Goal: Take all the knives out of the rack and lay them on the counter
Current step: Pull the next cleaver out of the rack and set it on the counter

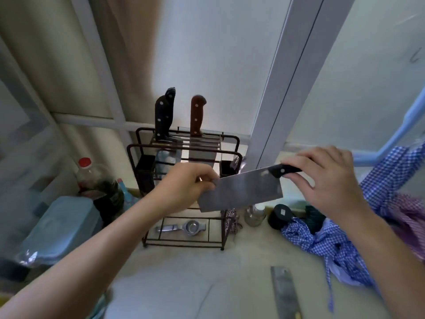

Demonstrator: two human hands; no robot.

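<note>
A dark wire knife rack (138,148) stands on the pale counter (174,272) against the wall. Two black-handled knives (163,113) and a brown-handled knife (196,116) stand upright in its top slots. In front of the rack a broad cleaver (241,192) is held level in the air. My right hand (326,180) grips its black handle. My left hand (190,185) pinches the far end of its blade. Another steel blade (284,293) lies flat on the counter at the bottom right.
A metal squeezer (184,227) lies on the rack's lower shelf. Left of the rack are a red-capped bottle (92,176) and a light blue container (62,226). Blue checked cloth (331,245), a small metal pot (254,215) and a black jar (281,216) sit at the right.
</note>
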